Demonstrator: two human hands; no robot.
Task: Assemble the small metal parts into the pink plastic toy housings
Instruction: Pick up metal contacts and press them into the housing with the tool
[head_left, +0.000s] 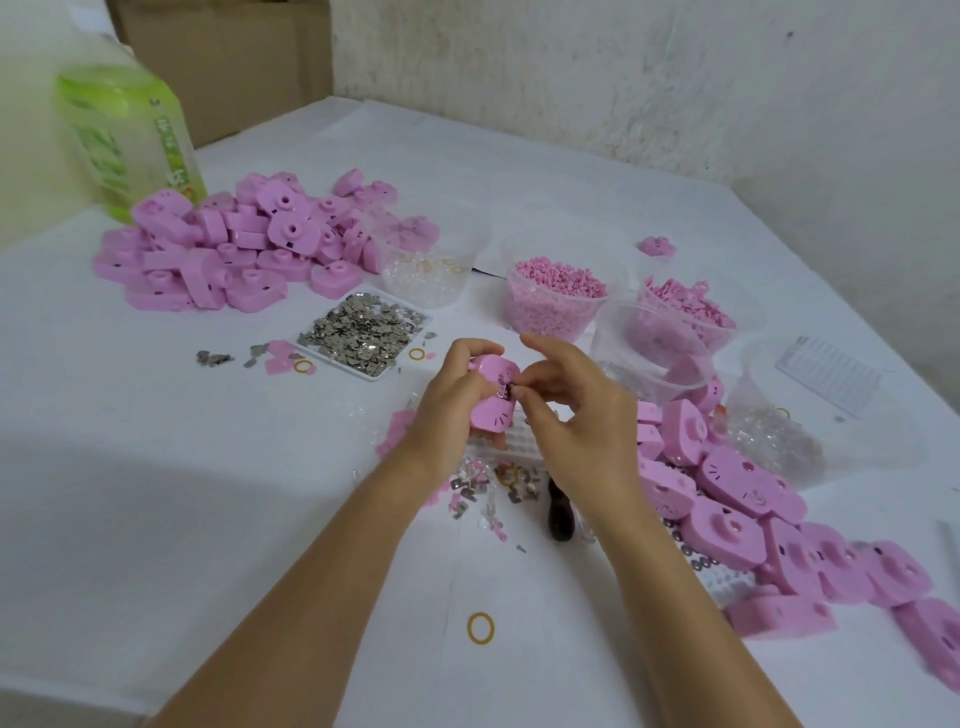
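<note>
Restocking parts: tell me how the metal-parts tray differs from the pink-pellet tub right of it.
The tray is shallow, white and rectangular; the tub is deep, clear and round. The tray holds flat silvery metal pieces; the tub holds pink pellets heaped near its rim. Both hold loose small parts on the table.
</note>
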